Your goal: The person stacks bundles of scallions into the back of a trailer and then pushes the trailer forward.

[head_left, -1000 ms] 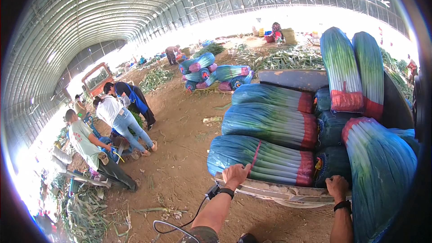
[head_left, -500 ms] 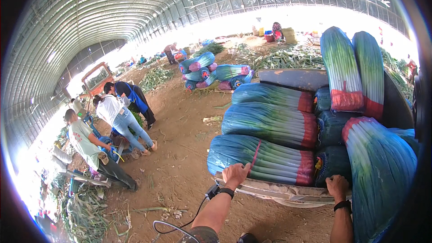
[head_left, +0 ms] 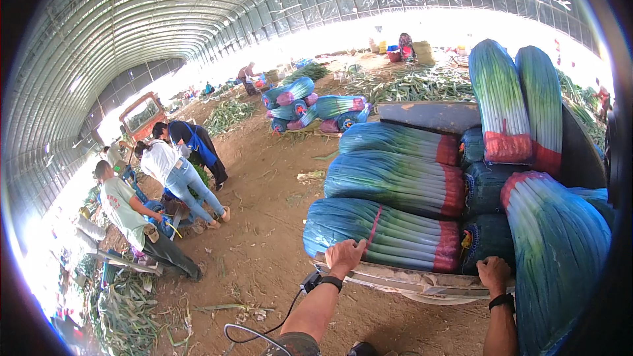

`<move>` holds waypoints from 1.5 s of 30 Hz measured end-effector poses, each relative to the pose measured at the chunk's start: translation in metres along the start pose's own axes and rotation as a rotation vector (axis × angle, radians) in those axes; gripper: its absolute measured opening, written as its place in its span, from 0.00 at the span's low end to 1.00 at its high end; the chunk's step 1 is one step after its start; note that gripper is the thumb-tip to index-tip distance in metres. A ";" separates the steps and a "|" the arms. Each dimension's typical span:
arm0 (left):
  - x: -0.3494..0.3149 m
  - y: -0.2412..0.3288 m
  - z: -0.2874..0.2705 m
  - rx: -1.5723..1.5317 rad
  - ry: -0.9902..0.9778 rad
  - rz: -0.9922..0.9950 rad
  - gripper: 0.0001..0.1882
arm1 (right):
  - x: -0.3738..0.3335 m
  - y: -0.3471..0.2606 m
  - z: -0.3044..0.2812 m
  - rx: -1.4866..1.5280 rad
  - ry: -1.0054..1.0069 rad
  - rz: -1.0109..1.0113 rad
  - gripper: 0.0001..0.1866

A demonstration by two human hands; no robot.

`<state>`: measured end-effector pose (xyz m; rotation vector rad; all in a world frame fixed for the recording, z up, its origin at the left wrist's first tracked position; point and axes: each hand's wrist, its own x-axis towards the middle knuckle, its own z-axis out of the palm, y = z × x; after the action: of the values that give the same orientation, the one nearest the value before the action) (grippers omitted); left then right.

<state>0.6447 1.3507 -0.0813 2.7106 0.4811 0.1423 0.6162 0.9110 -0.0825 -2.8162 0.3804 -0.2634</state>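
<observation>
My left hand [head_left: 344, 257] is closed over the near side board [head_left: 409, 280] of a cart, its fingers against a net bag of long green onions [head_left: 369, 227] with a pink strap round it. My right hand [head_left: 494, 273] curls over the same board farther right, beside the dark round end of another onion bag [head_left: 489, 240]. Behind the nearest bag lie more onion bags [head_left: 395, 175] in a row, blue at one end and red at the other. A large bag [head_left: 557, 250] leans over the cart's side, right of my right hand.
Two onion bags [head_left: 504, 105] stand tilted at the cart's far right. A pile of bags [head_left: 316, 105] lies on the dirt floor [head_left: 264, 224]. Several people work at left, one in a pale green shirt [head_left: 122, 207]. Loose leaves [head_left: 125, 310] lie nearby; an orange vehicle [head_left: 142, 118] stands beyond.
Both my hands stay where they were on the cart's board. The bags in the cart have not visibly moved. A distant person has shifted slightly.
</observation>
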 end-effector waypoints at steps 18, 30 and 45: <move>0.007 0.004 -0.010 0.138 -0.239 -0.002 0.36 | 0.001 0.000 0.000 -0.020 -0.024 -0.003 0.17; 0.006 0.004 -0.008 0.134 -0.220 0.011 0.36 | 0.001 0.003 0.001 -0.033 -0.035 -0.007 0.18; 0.010 -0.003 0.001 0.141 -0.198 0.047 0.37 | 0.001 0.000 -0.001 -0.051 -0.037 -0.007 0.18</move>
<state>0.6534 1.3562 -0.0830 2.8361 0.3819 -0.1528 0.6170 0.9107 -0.0817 -2.8689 0.3739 -0.2053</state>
